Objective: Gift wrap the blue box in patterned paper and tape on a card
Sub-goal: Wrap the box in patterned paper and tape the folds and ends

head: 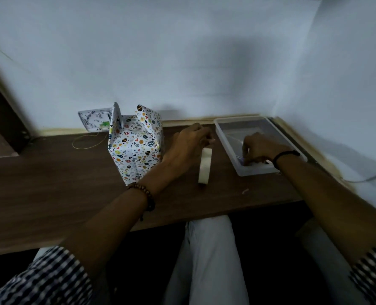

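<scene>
The box (136,148) stands upright on the brown table (50,194), covered in white paper with colourful egg patterns; its top flaps stick up unfolded. A white tape roll (205,166) stands on edge to the right of the box. My left hand (189,146) holds the top of the roll, fingers curled round it. My right hand (257,148) reaches into a white tray (224,137) and its fingers close on a small item there; what it is cannot be made out. A card (94,119) with dark marks leans on the wall behind the box.
A thin yellow thread (85,142) loops on the table left of the box. A small scrap (245,191) lies near the front edge. The white wall runs along the back and right side. A grey cable (371,177) hangs at the far right.
</scene>
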`<state>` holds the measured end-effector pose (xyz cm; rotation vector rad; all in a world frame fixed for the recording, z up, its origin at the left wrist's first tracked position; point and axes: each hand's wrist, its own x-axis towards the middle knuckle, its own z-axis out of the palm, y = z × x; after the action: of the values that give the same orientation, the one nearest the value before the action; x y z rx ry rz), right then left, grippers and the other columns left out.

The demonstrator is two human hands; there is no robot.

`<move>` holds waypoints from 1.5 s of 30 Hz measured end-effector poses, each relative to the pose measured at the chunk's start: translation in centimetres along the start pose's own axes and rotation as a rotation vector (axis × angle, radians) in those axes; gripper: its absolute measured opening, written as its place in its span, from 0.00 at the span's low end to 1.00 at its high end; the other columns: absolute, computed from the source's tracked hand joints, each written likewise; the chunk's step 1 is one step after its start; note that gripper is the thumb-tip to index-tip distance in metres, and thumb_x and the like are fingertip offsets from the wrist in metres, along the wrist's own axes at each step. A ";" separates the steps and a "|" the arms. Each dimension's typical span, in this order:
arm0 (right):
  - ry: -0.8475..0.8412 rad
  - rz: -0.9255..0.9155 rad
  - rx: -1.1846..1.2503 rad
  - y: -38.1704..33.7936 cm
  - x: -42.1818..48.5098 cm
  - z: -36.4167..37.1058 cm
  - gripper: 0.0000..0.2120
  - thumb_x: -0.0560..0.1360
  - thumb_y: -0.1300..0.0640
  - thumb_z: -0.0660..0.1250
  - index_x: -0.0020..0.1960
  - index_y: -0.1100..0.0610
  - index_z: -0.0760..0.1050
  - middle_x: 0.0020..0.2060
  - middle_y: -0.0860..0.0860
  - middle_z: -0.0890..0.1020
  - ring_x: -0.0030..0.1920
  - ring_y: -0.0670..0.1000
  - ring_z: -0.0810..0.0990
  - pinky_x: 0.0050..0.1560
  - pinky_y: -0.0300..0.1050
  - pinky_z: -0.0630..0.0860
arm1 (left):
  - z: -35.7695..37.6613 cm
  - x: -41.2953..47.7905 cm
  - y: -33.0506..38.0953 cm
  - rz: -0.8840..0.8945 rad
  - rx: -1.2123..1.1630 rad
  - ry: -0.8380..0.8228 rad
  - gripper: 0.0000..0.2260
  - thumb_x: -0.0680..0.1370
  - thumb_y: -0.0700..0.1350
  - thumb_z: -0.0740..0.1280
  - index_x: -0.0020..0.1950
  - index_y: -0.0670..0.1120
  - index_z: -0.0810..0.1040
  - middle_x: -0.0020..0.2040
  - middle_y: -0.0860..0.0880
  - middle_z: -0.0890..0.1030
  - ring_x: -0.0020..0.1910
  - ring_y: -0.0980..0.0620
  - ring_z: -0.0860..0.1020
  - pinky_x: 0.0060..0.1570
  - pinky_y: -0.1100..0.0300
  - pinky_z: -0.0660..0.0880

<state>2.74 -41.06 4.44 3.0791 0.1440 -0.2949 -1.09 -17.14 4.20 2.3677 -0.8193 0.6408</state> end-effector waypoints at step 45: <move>0.068 -0.471 0.108 -3.3 -3.9 -5.9 0.17 0.72 0.44 0.74 0.57 0.50 0.78 0.43 0.42 0.80 0.43 0.48 0.77 0.39 0.41 0.68 | 1.8 -0.8 -0.6 -0.097 -0.092 0.016 0.10 0.78 0.36 0.69 0.58 0.45 0.78 0.56 0.45 0.77 0.48 0.48 0.78 0.39 0.56 0.79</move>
<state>-0.31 -37.83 10.89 3.1212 0.8872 -0.2167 -0.77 -17.53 2.25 2.3000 -0.7064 0.5696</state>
